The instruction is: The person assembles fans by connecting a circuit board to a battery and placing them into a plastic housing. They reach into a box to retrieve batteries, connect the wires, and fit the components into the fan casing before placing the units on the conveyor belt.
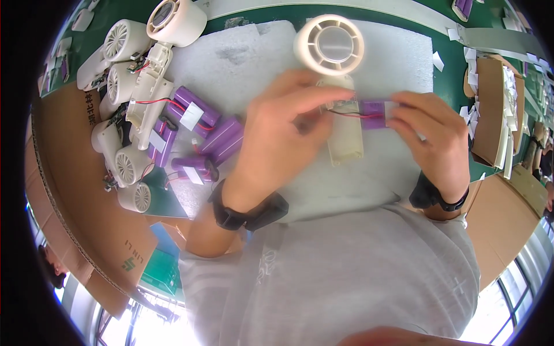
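A cream handheld-fan housing (346, 141) lies on the pale foam mat, its round ringed head (334, 45) pointing away from me. Over the housing's handle, my left hand (283, 130) is closed, slightly blurred, with thumb and forefinger at the ends of thin red and black wires (349, 114). Whatever connector sits between those fingertips is hidden. The wires lead right to a purple battery pack (373, 114) beside the handle. My right hand (433, 124) pinches the pack's right end, where a whitish label shows.
Several purple battery packs (222, 141) with wires lie left of my left hand. Cream fan bodies (124, 89) are heaped at the far left, by a cardboard box (75, 173). At the right stands a small carton (490, 109) with white paper pieces. The foam mat (398, 52) covers the middle.
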`<move>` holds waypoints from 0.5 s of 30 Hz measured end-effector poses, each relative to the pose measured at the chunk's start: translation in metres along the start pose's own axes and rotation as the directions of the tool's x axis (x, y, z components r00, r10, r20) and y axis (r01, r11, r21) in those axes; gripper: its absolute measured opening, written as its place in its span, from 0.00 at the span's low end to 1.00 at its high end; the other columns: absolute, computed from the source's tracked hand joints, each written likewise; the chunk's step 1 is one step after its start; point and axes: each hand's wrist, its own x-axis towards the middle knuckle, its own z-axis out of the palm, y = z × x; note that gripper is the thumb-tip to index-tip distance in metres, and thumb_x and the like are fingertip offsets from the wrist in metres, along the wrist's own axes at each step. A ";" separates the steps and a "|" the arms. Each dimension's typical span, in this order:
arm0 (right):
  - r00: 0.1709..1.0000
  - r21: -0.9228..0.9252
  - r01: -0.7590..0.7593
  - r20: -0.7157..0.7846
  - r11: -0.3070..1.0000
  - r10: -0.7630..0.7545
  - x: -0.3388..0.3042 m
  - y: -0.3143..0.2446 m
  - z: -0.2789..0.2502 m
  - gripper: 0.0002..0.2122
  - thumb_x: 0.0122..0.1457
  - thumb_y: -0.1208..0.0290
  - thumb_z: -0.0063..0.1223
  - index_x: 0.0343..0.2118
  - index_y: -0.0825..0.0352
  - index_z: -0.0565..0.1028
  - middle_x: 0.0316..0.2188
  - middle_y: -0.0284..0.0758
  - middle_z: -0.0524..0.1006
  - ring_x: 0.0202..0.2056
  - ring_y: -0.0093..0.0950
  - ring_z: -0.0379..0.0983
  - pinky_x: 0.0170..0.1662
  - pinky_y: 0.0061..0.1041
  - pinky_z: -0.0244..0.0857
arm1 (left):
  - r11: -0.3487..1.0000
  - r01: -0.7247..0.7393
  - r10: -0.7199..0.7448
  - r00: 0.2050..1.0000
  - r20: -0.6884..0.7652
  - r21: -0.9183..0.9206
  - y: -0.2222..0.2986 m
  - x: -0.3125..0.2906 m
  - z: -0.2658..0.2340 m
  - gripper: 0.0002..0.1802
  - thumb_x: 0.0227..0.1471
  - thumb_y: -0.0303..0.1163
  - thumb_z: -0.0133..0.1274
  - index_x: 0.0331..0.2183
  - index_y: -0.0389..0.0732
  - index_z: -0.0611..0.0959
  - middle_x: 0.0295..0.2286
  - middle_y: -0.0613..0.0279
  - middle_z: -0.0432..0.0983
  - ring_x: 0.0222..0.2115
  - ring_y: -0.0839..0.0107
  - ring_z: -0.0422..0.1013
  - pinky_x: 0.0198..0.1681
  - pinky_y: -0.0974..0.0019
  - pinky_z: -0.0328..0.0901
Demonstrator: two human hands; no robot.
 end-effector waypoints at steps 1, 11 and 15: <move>1.000 0.001 -0.003 0.000 1.000 0.003 -0.001 -0.001 0.000 0.07 0.46 0.78 0.65 0.28 0.72 0.78 0.34 0.37 0.80 0.30 0.32 0.76 0.30 0.26 0.72 | 1.000 0.012 -0.012 1.000 -0.010 -0.003 0.000 -0.001 0.000 0.22 0.44 0.13 0.54 0.42 0.41 0.85 0.41 0.58 0.75 0.35 0.73 0.74 0.35 0.74 0.70; 1.000 -0.117 -0.004 -0.027 0.993 0.001 -0.005 -0.016 0.007 0.07 0.41 0.85 0.63 0.26 0.73 0.78 0.37 0.38 0.81 0.34 0.34 0.78 0.34 0.28 0.73 | 0.999 0.012 -0.012 1.000 -0.008 0.035 0.007 0.000 0.002 0.20 0.44 0.13 0.53 0.42 0.40 0.83 0.41 0.59 0.73 0.34 0.74 0.72 0.36 0.74 0.69; 1.000 -0.088 -0.031 -0.007 0.996 0.031 -0.006 -0.008 0.006 0.08 0.40 0.84 0.63 0.26 0.72 0.78 0.37 0.38 0.81 0.33 0.34 0.78 0.34 0.28 0.73 | 0.999 0.044 -0.044 0.999 0.000 -0.006 0.007 0.000 0.002 0.20 0.45 0.13 0.53 0.42 0.39 0.83 0.41 0.59 0.73 0.35 0.74 0.71 0.37 0.74 0.68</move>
